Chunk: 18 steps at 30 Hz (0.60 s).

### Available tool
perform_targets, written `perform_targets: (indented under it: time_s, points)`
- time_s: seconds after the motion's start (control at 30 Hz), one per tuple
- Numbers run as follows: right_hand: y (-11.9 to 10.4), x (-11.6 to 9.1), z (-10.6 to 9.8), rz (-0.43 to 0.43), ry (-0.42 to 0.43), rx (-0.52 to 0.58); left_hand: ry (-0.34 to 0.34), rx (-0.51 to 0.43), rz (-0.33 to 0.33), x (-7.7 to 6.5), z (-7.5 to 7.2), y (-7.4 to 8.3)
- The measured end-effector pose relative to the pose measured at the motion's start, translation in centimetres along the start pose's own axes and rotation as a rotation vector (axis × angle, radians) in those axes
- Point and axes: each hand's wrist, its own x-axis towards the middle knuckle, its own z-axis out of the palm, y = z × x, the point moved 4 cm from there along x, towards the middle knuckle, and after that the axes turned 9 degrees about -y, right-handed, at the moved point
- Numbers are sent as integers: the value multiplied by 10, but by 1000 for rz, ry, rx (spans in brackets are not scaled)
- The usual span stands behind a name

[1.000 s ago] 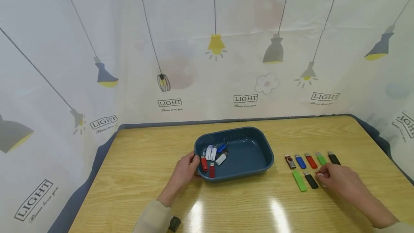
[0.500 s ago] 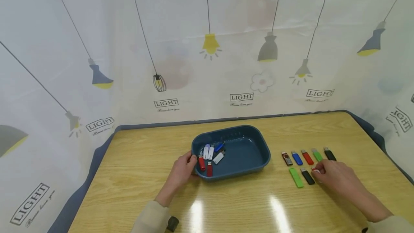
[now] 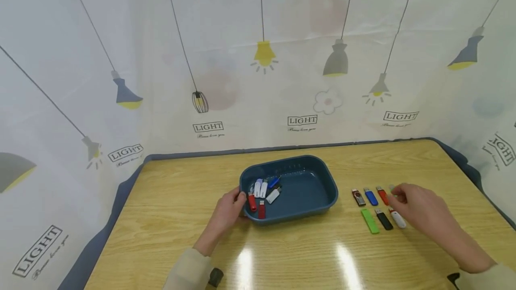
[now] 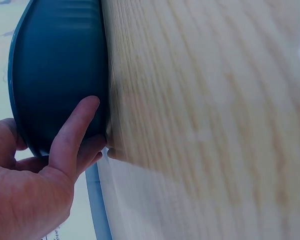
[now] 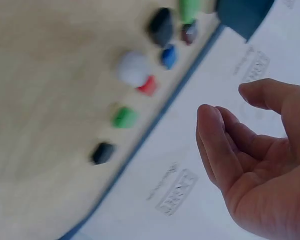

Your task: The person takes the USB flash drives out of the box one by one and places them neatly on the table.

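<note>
My left hand point(image 3: 225, 211) grips the left end of a dark blue plastic basin point(image 3: 298, 218), thumb over the rim. The left wrist view shows fingers against the basin's outer wall point(image 4: 59, 65). Inside the basin lie several USB sticks, among them a white one point(image 3: 273, 195), a blue one point(image 3: 274, 182) and a red one point(image 3: 252, 202). My right hand point(image 3: 423, 209) hovers over the USB sticks laid out at the right, thumb and fingers apart with nothing between them. A white USB stick point(image 3: 398, 219) lies just below it. In the head view it hides a black stick point(image 5: 103, 152).
The front row also has a green stick point(image 3: 370, 221) and a black stick point(image 3: 384, 219). Behind them lie a swivel stick point(image 3: 358, 197), a blue stick point(image 3: 371, 196) and a red stick point(image 3: 381, 194). A printed cloth point(image 3: 225, 57) stands behind the wooden table point(image 3: 177, 182).
The right hand has let go of the white USB stick, now lying beside the black one, and has lifted slightly away from it. The left hand stays on the basin.
</note>
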Motion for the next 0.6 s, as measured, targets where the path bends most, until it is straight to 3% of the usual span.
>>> perform_targets:
  time_s: [0.23, 0.6]
  points:
    - [-45, 12, -8, -86, 33, 24, -1, 7, -3, 0, 1, 1]
    - [-115, 39, 1, -218, 82, 33, -2, 5, 6, -3, 0, 3]
